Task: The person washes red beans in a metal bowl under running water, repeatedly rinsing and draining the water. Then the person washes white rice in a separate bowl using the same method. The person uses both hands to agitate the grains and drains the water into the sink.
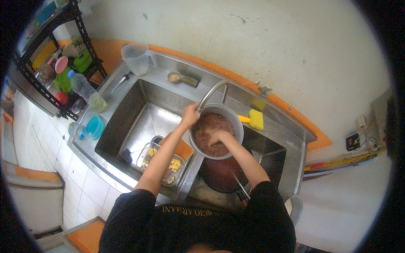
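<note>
A round metal pot [239,130] with reddish-brown liquid and small grains or beans stands over the divider of the double sink, under the curved faucet [211,91]. My left hand [191,116] is at the faucet's spout end and the pot's left rim; its fingers are partly hidden, so its grip cannot be told. My right hand [215,136] dips into the liquid, fingers partly submerged. Below the pot, a larger dark pan [218,177] with dark red liquid and a metal handle sits in the right basin.
A wire-mesh basket [148,170] with yellow food scraps lies in the left basin [126,110]. Around the sink stand a plastic pitcher [136,60], a knife [121,81], a plastic bottle [84,88], a yellow sponge [256,119] and a black shelf rack [41,80].
</note>
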Motion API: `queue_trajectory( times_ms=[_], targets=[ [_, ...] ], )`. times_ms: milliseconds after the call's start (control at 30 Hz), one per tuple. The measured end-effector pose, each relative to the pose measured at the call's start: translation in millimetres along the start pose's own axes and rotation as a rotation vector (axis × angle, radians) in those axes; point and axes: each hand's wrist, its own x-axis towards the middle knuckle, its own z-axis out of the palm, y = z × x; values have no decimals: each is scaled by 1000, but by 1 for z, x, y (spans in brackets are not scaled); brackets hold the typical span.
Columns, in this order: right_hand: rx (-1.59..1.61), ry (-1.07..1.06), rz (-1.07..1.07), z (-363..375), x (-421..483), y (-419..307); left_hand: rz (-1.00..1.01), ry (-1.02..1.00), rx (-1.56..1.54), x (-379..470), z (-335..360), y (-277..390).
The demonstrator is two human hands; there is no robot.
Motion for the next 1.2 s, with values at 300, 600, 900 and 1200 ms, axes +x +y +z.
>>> queue_trajectory(
  times_ms=[300, 600, 900, 1200],
  targets=[
    [-73, 286, -134, 13, -23, -18, 0, 24, 71, -1, 3, 4],
    [-122, 573, -56, -55, -5, -30, -38, 21, 53, -3, 1, 7],
    [337, 280, 329, 16, -53, 5, -82, 253, -35, -25, 2, 22],
    [1040, 510, -11, 17, -66, -16, -175, 219, 54, -24, -3, 35]
  ],
)
